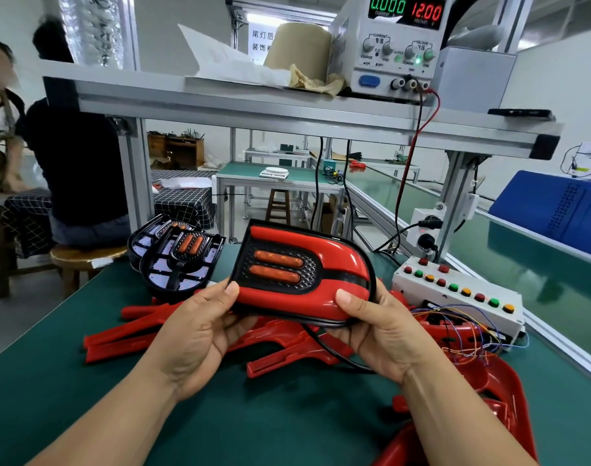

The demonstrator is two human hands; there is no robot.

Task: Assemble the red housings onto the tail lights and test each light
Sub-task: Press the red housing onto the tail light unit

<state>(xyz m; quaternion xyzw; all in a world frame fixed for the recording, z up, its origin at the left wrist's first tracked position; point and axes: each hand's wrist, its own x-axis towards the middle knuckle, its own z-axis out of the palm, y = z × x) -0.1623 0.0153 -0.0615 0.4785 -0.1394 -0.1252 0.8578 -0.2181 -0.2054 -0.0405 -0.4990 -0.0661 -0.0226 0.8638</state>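
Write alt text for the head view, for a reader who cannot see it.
The left hand and right hand hold a tail light with its red housing fitted, above a green bench. Loose red housings lie beneath it.

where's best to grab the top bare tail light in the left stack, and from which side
Probably its black outer rim, pinched from above on the left. The top bare tail light lies face up with a raised lens pod in the middle, and the assembled light held by the left hand and right hand crowds its right side.
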